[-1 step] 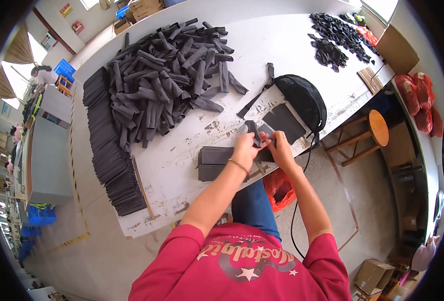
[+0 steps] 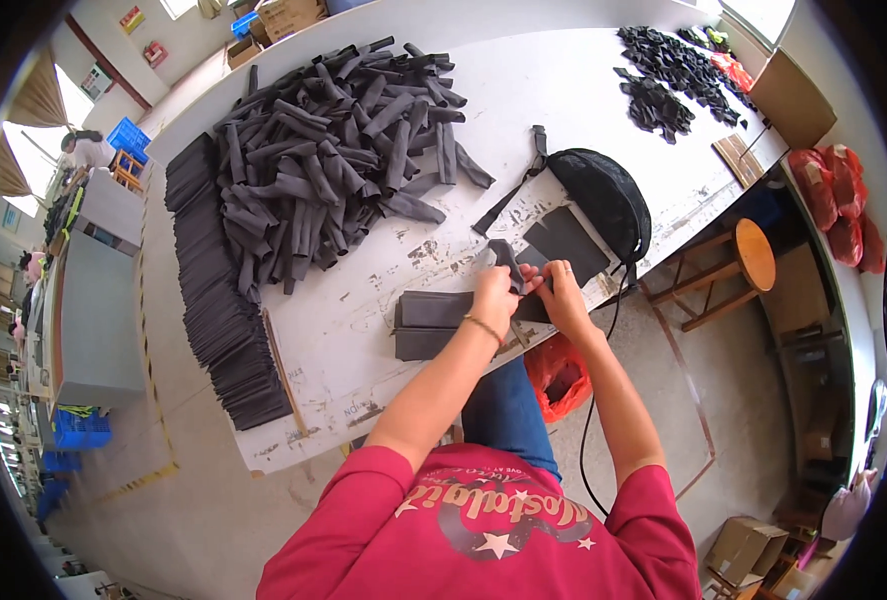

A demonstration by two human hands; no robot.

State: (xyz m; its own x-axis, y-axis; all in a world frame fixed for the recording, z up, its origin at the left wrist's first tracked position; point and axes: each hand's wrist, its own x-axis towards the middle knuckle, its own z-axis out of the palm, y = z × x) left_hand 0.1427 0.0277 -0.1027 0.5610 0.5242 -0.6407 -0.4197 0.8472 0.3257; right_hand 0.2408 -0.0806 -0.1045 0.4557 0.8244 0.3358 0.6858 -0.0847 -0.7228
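Observation:
Both hands meet over the table's near edge. My left hand (image 2: 496, 291) is closed round a dark grey fabric piece (image 2: 504, 257), which bends up past the fingers. Pinched fingers of my right hand (image 2: 562, 297) meet the left fingertips on the same piece; the exact grip is partly hidden. Left of the hands lies a stack of flat dark grey fabric pieces (image 2: 423, 342). Beyond the hands a flat dark grey panel (image 2: 575, 240) rests on the table, beside a black half-round bag (image 2: 599, 195) with a strap.
A big heap of dark grey fabric tubes (image 2: 328, 170) covers the table's far left. Along its left edge runs a long row of folded pieces (image 2: 213, 290). Small black pieces (image 2: 668, 75) lie far right. A red plastic bag (image 2: 560, 380) hangs below the edge; a wooden stool (image 2: 753, 255) stands right.
My left hand and the fabric piece have shifted very slightly; the right hand stays almost in place.

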